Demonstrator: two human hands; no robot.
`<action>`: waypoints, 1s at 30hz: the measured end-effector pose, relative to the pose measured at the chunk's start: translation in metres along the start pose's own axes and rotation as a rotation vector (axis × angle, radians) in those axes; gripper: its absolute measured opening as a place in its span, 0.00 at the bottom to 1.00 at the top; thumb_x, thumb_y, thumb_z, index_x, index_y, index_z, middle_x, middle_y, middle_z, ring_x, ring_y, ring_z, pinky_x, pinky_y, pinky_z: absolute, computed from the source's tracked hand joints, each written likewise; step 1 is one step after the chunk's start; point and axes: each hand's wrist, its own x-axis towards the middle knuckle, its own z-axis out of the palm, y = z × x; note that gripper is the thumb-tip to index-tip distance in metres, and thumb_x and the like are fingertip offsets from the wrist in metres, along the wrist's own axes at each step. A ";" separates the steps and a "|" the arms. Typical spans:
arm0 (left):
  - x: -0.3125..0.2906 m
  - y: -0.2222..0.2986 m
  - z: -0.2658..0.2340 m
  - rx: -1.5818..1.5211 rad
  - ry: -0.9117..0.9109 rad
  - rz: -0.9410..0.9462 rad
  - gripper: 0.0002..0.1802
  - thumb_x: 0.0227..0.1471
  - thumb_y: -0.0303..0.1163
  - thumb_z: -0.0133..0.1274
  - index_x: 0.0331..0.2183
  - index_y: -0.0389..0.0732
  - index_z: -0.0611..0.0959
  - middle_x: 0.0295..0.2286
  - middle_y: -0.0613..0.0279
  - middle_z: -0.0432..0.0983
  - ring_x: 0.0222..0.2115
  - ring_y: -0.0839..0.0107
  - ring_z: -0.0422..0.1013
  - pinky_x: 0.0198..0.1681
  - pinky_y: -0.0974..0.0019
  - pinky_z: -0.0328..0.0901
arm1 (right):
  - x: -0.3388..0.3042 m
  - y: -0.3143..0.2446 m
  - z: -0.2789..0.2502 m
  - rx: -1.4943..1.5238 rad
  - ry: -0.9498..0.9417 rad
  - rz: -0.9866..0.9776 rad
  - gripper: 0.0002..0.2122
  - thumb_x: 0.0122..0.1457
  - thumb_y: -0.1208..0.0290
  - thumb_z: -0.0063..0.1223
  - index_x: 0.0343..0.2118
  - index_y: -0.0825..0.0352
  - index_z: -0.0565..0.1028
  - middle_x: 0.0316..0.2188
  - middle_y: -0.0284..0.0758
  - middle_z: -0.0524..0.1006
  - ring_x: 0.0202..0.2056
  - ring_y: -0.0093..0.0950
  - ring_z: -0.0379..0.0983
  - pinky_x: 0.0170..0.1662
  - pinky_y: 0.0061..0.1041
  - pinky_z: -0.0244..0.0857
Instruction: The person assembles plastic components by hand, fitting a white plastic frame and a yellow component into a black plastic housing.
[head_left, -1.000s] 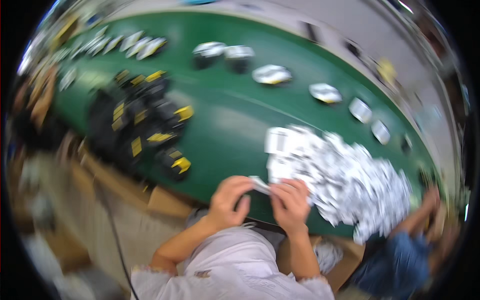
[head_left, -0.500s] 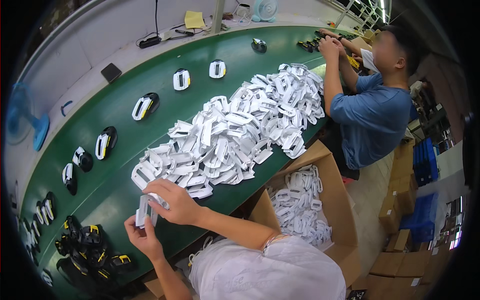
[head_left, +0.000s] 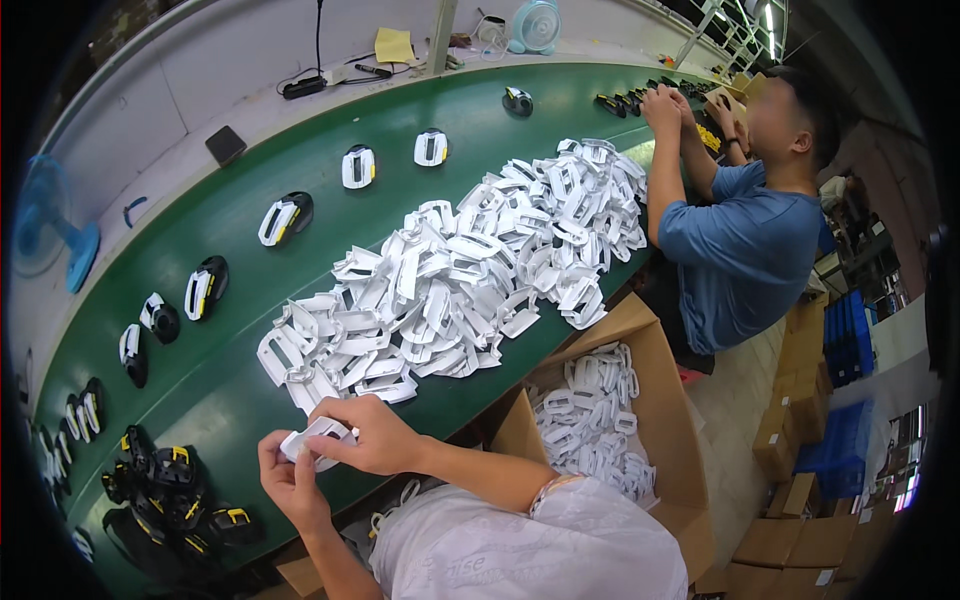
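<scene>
Between my two hands, just above the near edge of the green table, is a white plastic frame-shaped part [head_left: 322,438]. My left hand [head_left: 292,474] pinches its left end between thumb and fingers. My right hand [head_left: 372,432] grips the other end, fingers bent over the top. A large heap of similar white plastic parts [head_left: 450,280] lies on the table beyond my hands. To the left of my hands sits a pile of black-and-yellow parts [head_left: 172,490]. Parts of the held piece are covered by my fingers.
Black parts with white frames [head_left: 284,218] stand spaced along the green table [head_left: 250,370]. A cardboard box [head_left: 655,395] of white parts is at my right. A person in blue [head_left: 740,235] works beyond it. Two blue fans [head_left: 535,27] stand on the ledge.
My hands have turned the white part from upright to flatter, and my right hand has shifted slightly down and right. The black-and-white assemblies have slid slightly left along the table.
</scene>
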 end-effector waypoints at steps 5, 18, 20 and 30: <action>0.006 -0.003 0.006 -0.162 0.017 -0.110 0.15 0.51 0.28 0.50 0.39 0.33 0.68 0.29 0.61 0.71 0.29 0.77 0.69 0.35 0.75 0.65 | -0.016 0.006 0.006 0.315 0.055 0.161 0.09 0.55 0.70 0.51 0.33 0.72 0.72 0.25 0.33 0.74 0.25 0.15 0.67 0.28 0.18 0.63; 0.004 0.007 0.004 -0.228 0.035 -0.193 0.14 0.51 0.27 0.50 0.40 0.35 0.69 0.24 0.64 0.71 0.22 0.82 0.68 0.27 0.79 0.63 | -0.025 0.019 0.003 0.530 -0.044 0.299 0.10 0.56 0.74 0.51 0.39 0.70 0.69 0.33 0.30 0.72 0.35 0.15 0.68 0.39 0.17 0.64; 0.004 0.004 0.001 -0.114 -0.004 -0.237 0.12 0.47 0.22 0.50 0.38 0.32 0.72 0.28 0.59 0.73 0.24 0.79 0.69 0.29 0.77 0.65 | -0.025 0.026 -0.002 0.455 -0.168 0.361 0.10 0.55 0.74 0.52 0.39 0.71 0.70 0.33 0.31 0.73 0.35 0.16 0.68 0.39 0.18 0.64; 0.019 0.008 0.025 -0.372 -0.176 -0.233 0.12 0.51 0.22 0.50 0.38 0.35 0.67 0.31 0.56 0.74 0.30 0.76 0.71 0.35 0.74 0.66 | -0.018 0.004 -0.017 0.755 0.358 0.245 0.12 0.50 0.83 0.52 0.39 0.74 0.70 0.36 0.36 0.73 0.37 0.22 0.70 0.43 0.20 0.63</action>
